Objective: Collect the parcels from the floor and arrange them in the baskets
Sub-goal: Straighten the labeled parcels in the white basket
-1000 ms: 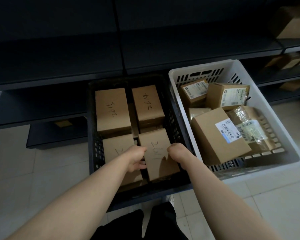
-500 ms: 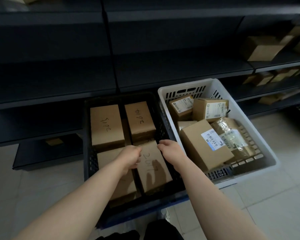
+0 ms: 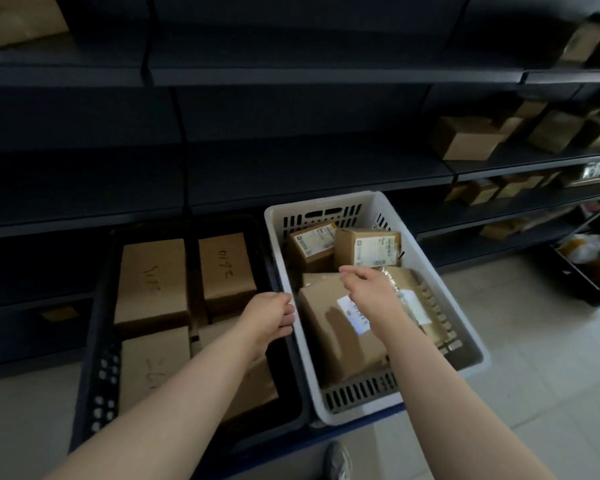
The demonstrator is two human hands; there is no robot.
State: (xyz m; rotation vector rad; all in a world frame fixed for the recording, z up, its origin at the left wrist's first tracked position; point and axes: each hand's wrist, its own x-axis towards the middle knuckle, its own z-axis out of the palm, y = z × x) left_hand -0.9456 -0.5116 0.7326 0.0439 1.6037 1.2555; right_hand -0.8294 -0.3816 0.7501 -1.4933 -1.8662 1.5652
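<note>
Head cam only, so just the one angle. Looking down at a white slotted plastic basket (image 3: 357, 393), using that as the anchor. Jammed wall-to-wall against its left side: a black perforated plastic crate (image 3: 94, 358), packed flat with plain brown cardboard boxes with scribbled numbers (image 3: 153, 282). Inside the white basket: a big brown cardboard box with a white label (image 3: 329, 327) up front, a small brown box with a white label on top (image 3: 312, 242) and a wider brown box with a long label (image 3: 368, 247) at the back, plus a plastic-wrapped parcel (image 3: 409, 299) along the right wall. No loose parcels spotted on the floor near it.

Right hand (image 3: 368, 289) hovering above the big box, fingers loose and stretched out, holding nothing. Probably lining up to shift or square that box. Left hand (image 3: 272, 318) right at the basket's left rim, fingers curled. Can't tell whether actually gripping the rim. Guessing: there to steady the basket.

Room-wise: tight. Dark metal shelving (image 3: 309, 174) right behind the basket, crate hard on the left, only a dark gap inside the back-left corner. Open pale tiled floor (image 3: 534, 341) off to the right.
</note>
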